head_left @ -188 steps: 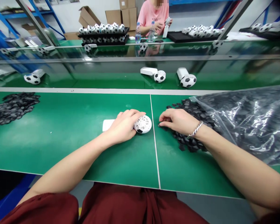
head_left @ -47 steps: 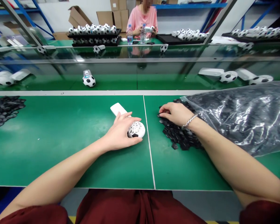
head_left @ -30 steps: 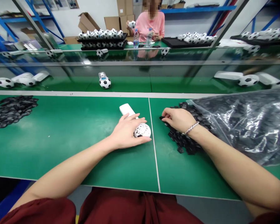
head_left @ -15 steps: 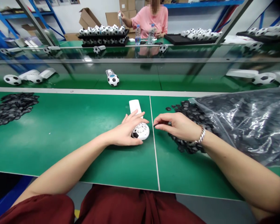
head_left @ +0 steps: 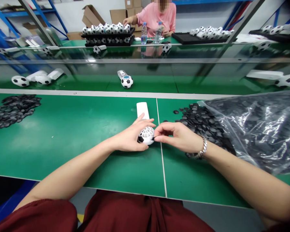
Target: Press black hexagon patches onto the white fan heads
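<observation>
A white handheld fan (head_left: 143, 110) with a football-shaped, grilled head lies on the green table, its handle pointing away from me. My left hand (head_left: 135, 133) curls round the left side of the head, steadying it. At the head's right side, my right hand (head_left: 175, 135) pinches a small black piece (head_left: 153, 138) between thumb and forefinger, touching or very close to the white shell. Beneath and behind the right hand spreads a pile of flat black pieces (head_left: 204, 120). One black patch shows on the head's lower left; its far side is covered by my fingers.
A clear plastic bag (head_left: 263, 129) of black pieces lies at the right, another black pile (head_left: 16, 109) at the left. Football fans (head_left: 127, 81) rest on the belt (head_left: 87, 77) beyond. Across it, a person in pink (head_left: 157, 16) works beside stacked trays (head_left: 108, 40) and bottles (head_left: 158, 33).
My right hand has moved left with the black piece, up to the fan's head. The left hand stays on the fan. On the belt, the fans have shifted right; the co-worker's raised hand has lowered.
</observation>
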`<state>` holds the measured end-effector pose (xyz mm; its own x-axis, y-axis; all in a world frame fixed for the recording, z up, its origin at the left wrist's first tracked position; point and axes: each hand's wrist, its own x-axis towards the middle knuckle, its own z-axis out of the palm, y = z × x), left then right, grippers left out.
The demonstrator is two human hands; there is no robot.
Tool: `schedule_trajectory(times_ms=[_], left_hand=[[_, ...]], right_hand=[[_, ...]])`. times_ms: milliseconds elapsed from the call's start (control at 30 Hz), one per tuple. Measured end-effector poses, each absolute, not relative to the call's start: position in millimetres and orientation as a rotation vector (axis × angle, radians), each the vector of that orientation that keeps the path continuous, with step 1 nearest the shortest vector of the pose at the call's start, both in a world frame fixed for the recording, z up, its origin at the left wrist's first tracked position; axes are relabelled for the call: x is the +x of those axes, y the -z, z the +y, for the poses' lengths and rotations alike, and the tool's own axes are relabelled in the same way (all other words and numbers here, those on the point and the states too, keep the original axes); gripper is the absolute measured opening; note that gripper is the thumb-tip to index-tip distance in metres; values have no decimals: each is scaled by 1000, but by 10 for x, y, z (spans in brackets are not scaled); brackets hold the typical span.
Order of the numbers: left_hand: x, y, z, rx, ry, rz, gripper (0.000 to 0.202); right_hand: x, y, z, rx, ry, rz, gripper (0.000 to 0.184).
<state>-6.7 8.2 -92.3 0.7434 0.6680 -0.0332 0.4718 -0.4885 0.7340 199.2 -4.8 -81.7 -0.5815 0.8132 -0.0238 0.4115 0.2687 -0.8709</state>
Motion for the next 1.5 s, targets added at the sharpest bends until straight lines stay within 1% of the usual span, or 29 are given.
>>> schedule_trajectory(times_ms=[367,467,633,867,933,1067,1133,1200,1267,1500], left_hand=[[37,944,51,2141,-464,937,52],[45,943,34,2117,-478,957,48],[73,932,-2,2053,-497,1031,40],[102,950,1,2076,-512,1050,39],[81,953,15,2078,-508,1047,42],[22,947,39,2094,-496,1051,51],[6,944,37,2099,-511,1134,54],[8,939,27,2061,-514,1245,54],[17,927,18,2015,-493,1279,53],[-14,882,48,1998,-449,1176,56]], right_hand=[[1927,898,-57,-1140,-1243,-1965,14],[1923,908,-38,-1139,-1296,-1937,14],[1913,926,-2,-1101,-1408,-1876,22],[1933,947,92,-1128,-1417,-1887,28],[2015,931,171,-1191,-1300,-1898,27],[2240,888,315,-1484,-702,-1953,13],[2320,894,350,-1592,-473,-2069,10],[2353,925,357,-1610,-375,-2240,13],[2345,965,349,-1575,-357,-2409,19],[2259,1022,324,-1610,-171,-2622,24]])
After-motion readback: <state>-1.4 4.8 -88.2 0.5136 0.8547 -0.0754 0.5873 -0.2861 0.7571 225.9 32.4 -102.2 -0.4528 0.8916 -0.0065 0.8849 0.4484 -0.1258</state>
